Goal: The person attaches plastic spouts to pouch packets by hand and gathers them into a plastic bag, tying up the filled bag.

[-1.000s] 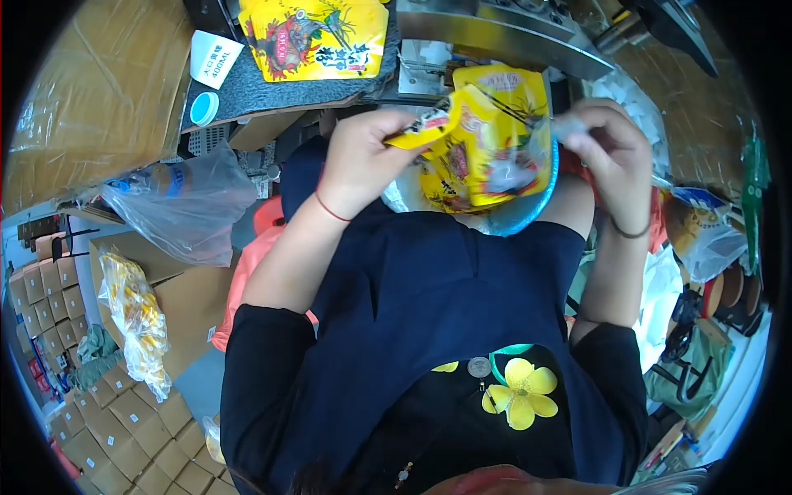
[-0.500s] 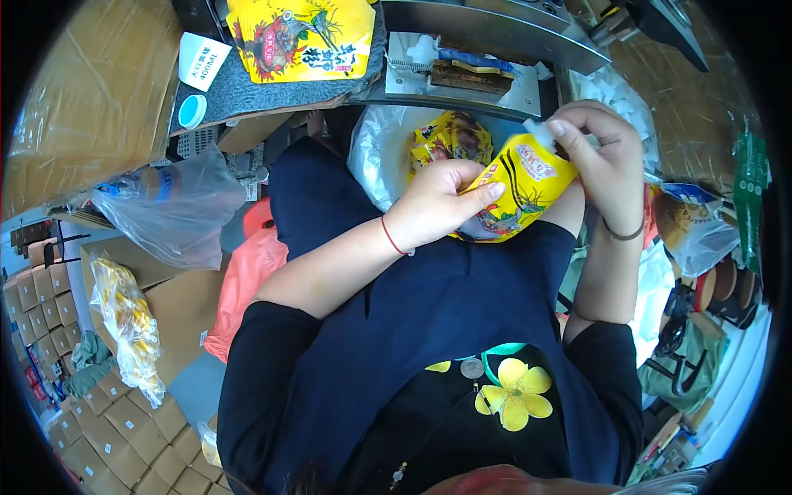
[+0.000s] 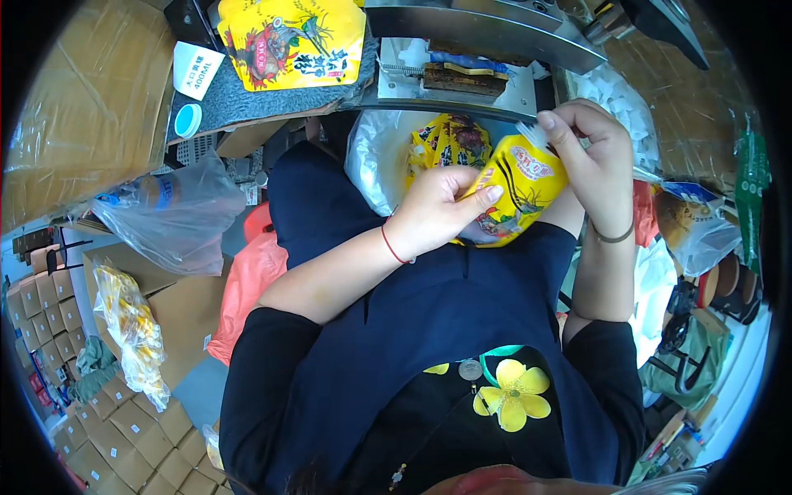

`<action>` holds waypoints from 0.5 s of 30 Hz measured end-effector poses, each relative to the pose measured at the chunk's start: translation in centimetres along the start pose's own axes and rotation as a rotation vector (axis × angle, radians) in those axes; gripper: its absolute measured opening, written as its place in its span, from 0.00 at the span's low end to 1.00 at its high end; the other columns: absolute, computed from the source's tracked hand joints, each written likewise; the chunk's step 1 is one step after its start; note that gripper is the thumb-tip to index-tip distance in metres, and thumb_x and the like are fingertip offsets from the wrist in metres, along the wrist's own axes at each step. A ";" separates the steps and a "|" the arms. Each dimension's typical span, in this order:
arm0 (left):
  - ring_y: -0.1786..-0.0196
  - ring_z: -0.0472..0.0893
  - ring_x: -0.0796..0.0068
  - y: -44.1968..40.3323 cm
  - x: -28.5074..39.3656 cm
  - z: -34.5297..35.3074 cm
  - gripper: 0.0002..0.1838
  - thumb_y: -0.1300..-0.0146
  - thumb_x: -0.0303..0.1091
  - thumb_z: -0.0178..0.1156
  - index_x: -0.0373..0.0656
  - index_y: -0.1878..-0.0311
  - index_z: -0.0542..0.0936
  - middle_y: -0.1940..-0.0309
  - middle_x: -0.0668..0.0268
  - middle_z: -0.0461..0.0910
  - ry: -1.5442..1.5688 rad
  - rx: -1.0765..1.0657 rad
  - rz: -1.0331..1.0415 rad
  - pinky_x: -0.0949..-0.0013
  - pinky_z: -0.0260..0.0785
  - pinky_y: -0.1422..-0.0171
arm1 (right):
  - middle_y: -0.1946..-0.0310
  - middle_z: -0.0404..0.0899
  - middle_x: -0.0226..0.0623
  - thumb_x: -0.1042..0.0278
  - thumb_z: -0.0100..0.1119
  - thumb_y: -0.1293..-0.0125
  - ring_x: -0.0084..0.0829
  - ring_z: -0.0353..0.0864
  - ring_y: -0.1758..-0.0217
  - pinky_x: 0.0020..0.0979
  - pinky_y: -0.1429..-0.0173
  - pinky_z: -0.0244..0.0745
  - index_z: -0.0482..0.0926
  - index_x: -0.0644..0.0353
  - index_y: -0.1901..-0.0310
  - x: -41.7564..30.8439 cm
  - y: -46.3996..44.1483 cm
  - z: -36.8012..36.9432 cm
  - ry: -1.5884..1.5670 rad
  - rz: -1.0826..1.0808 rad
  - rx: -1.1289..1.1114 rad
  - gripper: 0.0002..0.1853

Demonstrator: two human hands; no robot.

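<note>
A yellow printed spout pouch [image 3: 535, 186] is held tilted above my lap. My left hand [image 3: 441, 202] grips its left edge, the thumb lying across the front. At its upper corner sits a ribbed white spout [image 3: 530, 134]. My right hand [image 3: 596, 157] is closed at that corner, thumb and fingers pinching by the spout; the fingertips partly hide what they grip. Behind the pouch, more yellow pouches [image 3: 450, 144] lie in a clear plastic bag [image 3: 375, 157] between my knees. A metal machine with a dark block fixture [image 3: 464, 81] stands just beyond my hands.
Yellow pouches [image 3: 297, 45] are stacked on the grey mat, beside a white label card [image 3: 196, 70] and a light-blue cap [image 3: 188, 120]. White small parts [image 3: 619, 111] fill a bag at right. Cardboard boxes [image 3: 82, 115] rise at left; a red bag [image 3: 247, 289] hangs below.
My right hand has moved slightly left and lower at the pouch's corner, and the white spout shows more plainly. The pouch stands a little more upright. My view has shifted slightly.
</note>
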State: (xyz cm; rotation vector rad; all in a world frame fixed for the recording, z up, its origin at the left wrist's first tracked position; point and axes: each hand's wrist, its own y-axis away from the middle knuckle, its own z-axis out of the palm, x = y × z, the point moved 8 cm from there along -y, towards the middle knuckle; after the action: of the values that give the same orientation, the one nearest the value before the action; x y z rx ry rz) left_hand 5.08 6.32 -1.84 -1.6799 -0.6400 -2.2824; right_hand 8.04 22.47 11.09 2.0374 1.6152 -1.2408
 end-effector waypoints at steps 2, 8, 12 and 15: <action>0.48 0.85 0.75 0.1 0.0 0.6 0.18 0.23 0.40 0.59 0.34 0.43 0.81 0.49 0.61 0.86 0.151 -0.066 -0.031 0.70 0.77 0.40 | 0.73 0.80 0.35 0.68 0.69 0.34 0.23 0.75 0.72 0.26 0.66 0.69 0.82 0.68 0.66 -0.3 -0.1 -0.3 0.136 -0.094 -0.069 0.10; 0.45 0.84 0.73 0.0 -1.8 0.7 0.16 0.27 0.31 0.62 0.34 0.41 0.80 0.46 0.60 0.85 0.265 -0.148 -0.149 0.67 0.77 0.37 | 0.68 0.81 0.45 0.67 0.66 0.34 0.47 0.82 0.63 0.41 0.58 0.76 0.79 0.58 0.49 1.6 -0.5 -1.7 0.332 -0.070 -0.036 0.14; 0.46 0.85 0.71 -0.9 -1.4 -2.1 0.17 0.33 0.22 0.64 0.31 0.42 0.79 0.45 0.57 0.85 0.371 -0.039 -0.143 0.65 0.77 0.37 | 0.58 0.80 0.48 0.69 0.64 0.35 0.56 0.81 0.54 0.49 0.53 0.76 0.79 0.54 0.48 9.0 -1.1 -4.9 0.838 -0.030 -0.099 0.14; 0.49 0.87 0.70 -2.5 0.4 -4.6 0.17 0.36 0.20 0.64 0.30 0.43 0.79 0.47 0.56 0.85 0.468 0.032 -0.082 0.65 0.79 0.41 | 0.53 0.79 0.48 0.69 0.64 0.37 0.54 0.81 0.53 0.48 0.53 0.77 0.79 0.54 0.49 11.4 -1.5 -3.7 0.819 0.006 -0.237 0.14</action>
State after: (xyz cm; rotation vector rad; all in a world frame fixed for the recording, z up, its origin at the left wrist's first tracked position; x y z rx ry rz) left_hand -0.04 6.34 -3.13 -1.0575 -0.6377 -2.5740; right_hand 8.56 33.01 5.25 2.5296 1.9252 -0.1463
